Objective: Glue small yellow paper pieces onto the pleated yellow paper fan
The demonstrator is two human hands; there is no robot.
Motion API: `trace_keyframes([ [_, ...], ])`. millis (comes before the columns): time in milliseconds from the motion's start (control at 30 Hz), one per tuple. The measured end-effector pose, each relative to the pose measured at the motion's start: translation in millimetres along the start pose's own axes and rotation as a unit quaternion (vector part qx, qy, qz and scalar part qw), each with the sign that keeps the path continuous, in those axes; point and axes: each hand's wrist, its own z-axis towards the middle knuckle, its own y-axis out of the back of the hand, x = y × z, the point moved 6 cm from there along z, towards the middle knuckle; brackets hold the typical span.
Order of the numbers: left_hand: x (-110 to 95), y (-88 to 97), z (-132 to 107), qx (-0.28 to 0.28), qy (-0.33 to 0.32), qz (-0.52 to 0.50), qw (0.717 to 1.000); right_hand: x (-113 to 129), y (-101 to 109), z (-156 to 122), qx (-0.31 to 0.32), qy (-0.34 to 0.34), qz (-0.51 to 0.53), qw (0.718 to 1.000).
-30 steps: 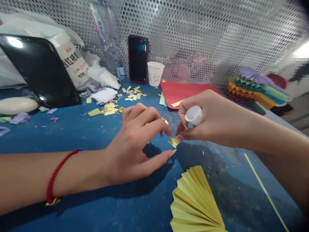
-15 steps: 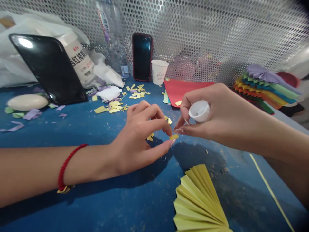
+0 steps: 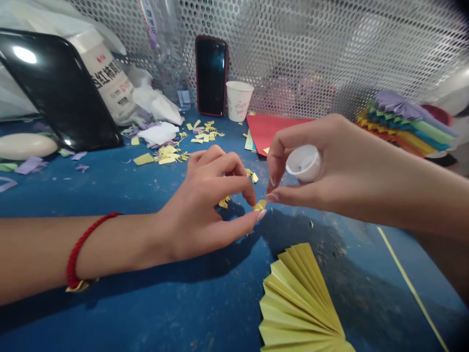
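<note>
Between thumb and forefinger, my left hand point(image 3: 212, 200) pinches a small yellow paper piece point(image 3: 260, 205), which looks bent. My right hand point(image 3: 330, 168) is curled around a small white plastic cap point(image 3: 304, 164), its hollow side facing me. The right thumb and fingertip are close beside the paper piece; whether they touch it I cannot tell. Below the hands lies a pleated yellow paper fan point(image 3: 300, 298). More yellow paper bits point(image 3: 224, 201) lie on the table behind my left fingers, partly hidden.
On the blue table point(image 3: 146, 313) stand a black phone point(image 3: 211, 76), a paper cup point(image 3: 239, 101) and a large dark tablet-like slab point(image 3: 58, 93). Red paper point(image 3: 271, 129) lies behind my right hand. Stacked coloured pleated paper point(image 3: 410, 122) is at right. A perforated metal panel point(image 3: 293, 44) runs behind.
The yellow piece looked flatter before and now appears bent in my left fingertips. My right hand still holds the white cap. The whole view has shifted slightly.
</note>
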Motion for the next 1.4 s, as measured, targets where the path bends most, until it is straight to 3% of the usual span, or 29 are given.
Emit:
trace_keyframes([
  [633,-3.1,-1.9,-0.4,0.015,-0.015,-0.015,1.0,-2.8,-8.2,2.5,0.039,0.027,0.048,0.998],
  [933,3.2,-7.8,1.1,0.051,-0.024,0.01,0.998,-1.3,-8.1,1.4,0.049,0.043,0.102,0.993],
  [1400,-2.5,-4.8,0.4,0.045,-0.054,-0.018,0.997,-5.5,-3.5,5.7,0.051,0.056,0.072,0.995],
])
